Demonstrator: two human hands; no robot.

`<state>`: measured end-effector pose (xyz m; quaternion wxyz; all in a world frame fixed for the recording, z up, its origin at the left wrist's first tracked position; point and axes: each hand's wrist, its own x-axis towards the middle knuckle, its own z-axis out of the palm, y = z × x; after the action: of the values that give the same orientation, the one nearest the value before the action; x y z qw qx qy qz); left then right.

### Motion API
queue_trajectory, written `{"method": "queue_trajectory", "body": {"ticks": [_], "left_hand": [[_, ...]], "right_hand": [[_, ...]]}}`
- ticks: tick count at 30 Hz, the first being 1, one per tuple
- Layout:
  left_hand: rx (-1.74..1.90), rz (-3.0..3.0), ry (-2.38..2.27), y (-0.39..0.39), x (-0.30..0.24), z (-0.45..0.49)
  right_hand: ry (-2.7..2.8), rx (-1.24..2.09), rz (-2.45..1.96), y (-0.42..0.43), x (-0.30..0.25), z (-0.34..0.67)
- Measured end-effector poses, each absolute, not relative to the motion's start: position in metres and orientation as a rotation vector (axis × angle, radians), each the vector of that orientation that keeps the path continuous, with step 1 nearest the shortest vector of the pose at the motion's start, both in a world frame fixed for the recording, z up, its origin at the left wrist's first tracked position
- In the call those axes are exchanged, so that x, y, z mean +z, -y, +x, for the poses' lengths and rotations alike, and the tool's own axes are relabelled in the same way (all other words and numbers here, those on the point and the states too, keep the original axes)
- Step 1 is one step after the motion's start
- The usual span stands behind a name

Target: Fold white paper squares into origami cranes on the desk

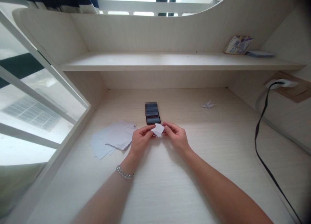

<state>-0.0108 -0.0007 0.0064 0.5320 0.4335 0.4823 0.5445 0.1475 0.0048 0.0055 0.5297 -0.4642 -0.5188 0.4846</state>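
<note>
- The small folded piece of white paper [158, 129] is partly covered by fingertips at both side edges, so its full outline and underside folds are hard to make out; it is held just above the pale wood-grain desk [155, 188], in front of the black rectangular phone [153, 119].
- The phone's upper screen is blurred into blocks and unreadable.
- The left hand [142, 139] pinches the paper's left edge between thumb and fingers; the fingers beneath are hidden.
- The right hand [178, 137] pinches the right edge, its lower fingers curled out of sight.
- Both forearms reach forward and converge, cut off by the bottom edge; a silver chain-link bracelet [125, 172] circles the left wrist.
- Loose white paper sheets [116, 136] overlap beside the left hand, some edges covered.
- A small pointed white folded-paper figure [208, 104] lies farther back, right; its folds are too small to tell.
</note>
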Motion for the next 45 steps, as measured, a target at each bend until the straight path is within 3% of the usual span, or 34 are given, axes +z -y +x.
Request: {"method": "queue_trajectory", "body": {"ticks": [10, 28, 45], "left_hand": [[1.216, 1.240, -1.126, 0.003, 0.008, -0.012], [1.041, 1.105, -0.961, 0.004, 0.020, -0.017], [1.173, 1.275, -1.157, 0.009, 0.017, -0.009]], "right_hand": [[1.096, 1.307, -1.098, -0.015, -0.005, 0.151], [1.205, 1.471, -1.013, -0.013, 0.005, 0.156], [1.272, 1.525, -0.998, -0.011, 0.010, 0.154]]}}
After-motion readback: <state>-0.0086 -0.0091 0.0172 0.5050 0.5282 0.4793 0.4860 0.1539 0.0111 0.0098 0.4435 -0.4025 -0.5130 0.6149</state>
